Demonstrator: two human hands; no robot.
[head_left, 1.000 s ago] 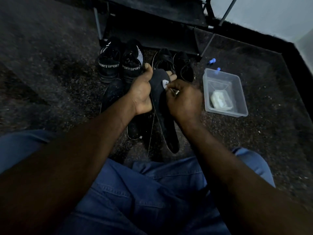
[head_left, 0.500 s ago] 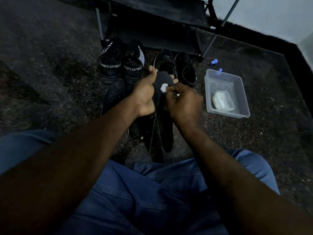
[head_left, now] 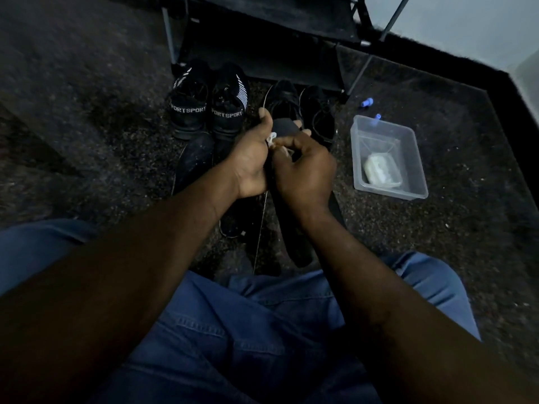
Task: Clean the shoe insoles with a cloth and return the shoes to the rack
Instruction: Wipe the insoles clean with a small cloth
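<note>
A dark shoe insole (head_left: pixel 284 128) is held upright at the centre of the frame, above the lap of a seated person in blue jeans (head_left: pixel 248 330). The left hand (head_left: pixel 250 161) grips the insole's left edge, thumb raised beside it. The right hand (head_left: pixel 306 170) is curled closed, pinching a small white cloth (head_left: pixel 271 139) against the insole's upper part; most of the cloth is hidden in the fist.

Beneath the hands lie more dark shoes (head_left: pixel 195 161) on speckled carpet. Further up the frame stand a black pair marked SPORT (head_left: pixel 189 109) and a plain black pair (head_left: pixel 320 118), just in front of the black shoe rack (head_left: pixel 262 39) at upper centre. At centre right sits a clear plastic tub (head_left: pixel 356 158) holding a pale wad (head_left: pixel 382 170).

The scrap of cloth looks small enough to slip from the pinch. The insole's lower half, partly behind the right wrist, could easily go unwiped. In this dim light, dirt left on the dark material would be hard to spot.
</note>
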